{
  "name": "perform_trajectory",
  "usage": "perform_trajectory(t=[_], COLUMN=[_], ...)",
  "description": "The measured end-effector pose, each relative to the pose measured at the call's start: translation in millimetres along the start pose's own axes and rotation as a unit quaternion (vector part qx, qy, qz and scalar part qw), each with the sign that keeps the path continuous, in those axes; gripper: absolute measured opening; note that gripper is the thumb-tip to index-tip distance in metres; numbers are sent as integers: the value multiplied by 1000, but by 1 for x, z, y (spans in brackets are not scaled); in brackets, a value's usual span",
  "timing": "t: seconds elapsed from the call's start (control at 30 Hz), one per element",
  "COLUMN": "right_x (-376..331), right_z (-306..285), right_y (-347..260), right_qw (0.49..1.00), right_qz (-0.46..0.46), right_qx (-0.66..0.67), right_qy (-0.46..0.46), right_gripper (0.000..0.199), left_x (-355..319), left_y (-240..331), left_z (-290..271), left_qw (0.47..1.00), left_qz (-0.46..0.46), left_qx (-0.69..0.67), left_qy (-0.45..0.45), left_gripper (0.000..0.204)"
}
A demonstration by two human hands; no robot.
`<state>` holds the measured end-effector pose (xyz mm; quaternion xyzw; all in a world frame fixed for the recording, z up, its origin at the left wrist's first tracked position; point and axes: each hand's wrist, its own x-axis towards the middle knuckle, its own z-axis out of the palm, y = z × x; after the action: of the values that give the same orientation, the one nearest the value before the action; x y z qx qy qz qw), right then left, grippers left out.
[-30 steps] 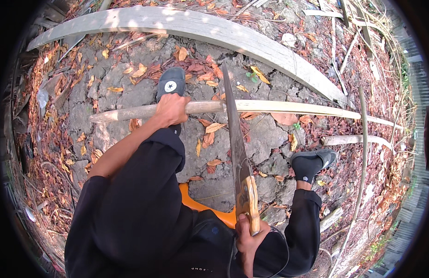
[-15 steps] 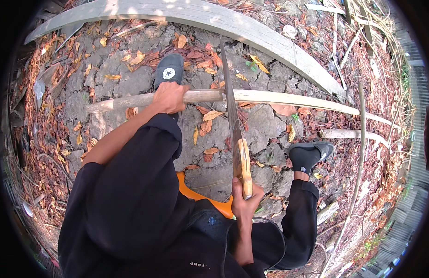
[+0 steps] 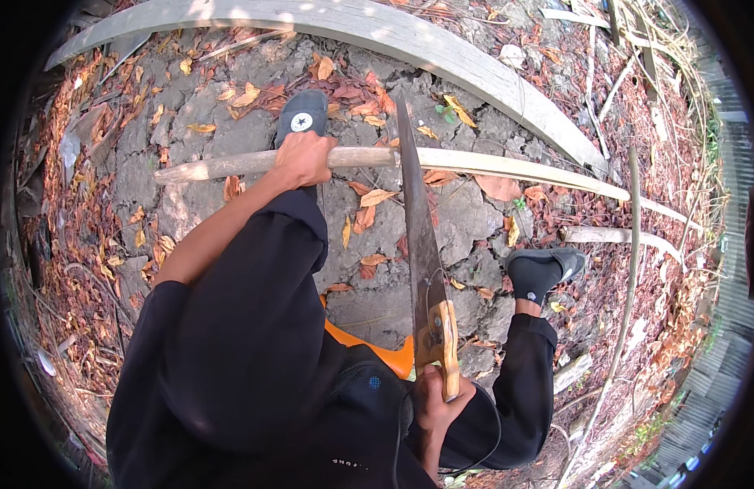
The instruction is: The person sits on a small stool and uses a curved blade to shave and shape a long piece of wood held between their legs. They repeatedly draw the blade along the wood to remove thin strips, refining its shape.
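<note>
A long wooden pole (image 3: 507, 167) lies crosswise ahead of me, bark on its left part and pale stripped wood on its right. My left hand (image 3: 306, 158) is wrapped round the bark-covered part, just in front of my left foot. In my right hand (image 3: 439, 398) is the wooden handle of a handsaw (image 3: 420, 220), held low near my lap. The saw's blade points away from me and crosses the pole a little right of my left hand, at the line where bark meets pale wood.
A thick grey beam (image 3: 377, 28) lies across the far side. Right of me are a short branch (image 3: 609, 235), a thin upright-looking stick (image 3: 629, 301) and a corrugated fence (image 3: 723, 326). An orange plastic piece (image 3: 385, 355) shows beneath me. Dry leaves cover cracked soil (image 3: 369, 306).
My right hand has drawn the saw back toward my body, so less blade reaches past the pole. My left hand keeps its grip on the pole.
</note>
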<state>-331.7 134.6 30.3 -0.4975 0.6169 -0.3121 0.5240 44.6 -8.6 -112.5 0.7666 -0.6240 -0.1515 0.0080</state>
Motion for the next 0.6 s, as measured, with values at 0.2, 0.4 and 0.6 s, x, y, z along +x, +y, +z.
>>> perform_trajectory(t=[0.2,0.4,0.6], right_x=[48,9,-20], right_z=[25,1,-22], right_y=[-31,-25,-36], right_qw=[990,983,987], right_qz=[-44,-66,-24], right_qx=[-113,17,110], right_qy=[-68,-172,-115], right_gripper=[33,28,30], left_x=[0,-7,-5], left_y=[1,-5,-7], left_z=[-2,-8,-27], left_qw=[999,998,989], left_qz=[-7,39,42], left_qx=[-38,-50,-80], left_qy=[-8,-27,-114], left_gripper=[34,39,36])
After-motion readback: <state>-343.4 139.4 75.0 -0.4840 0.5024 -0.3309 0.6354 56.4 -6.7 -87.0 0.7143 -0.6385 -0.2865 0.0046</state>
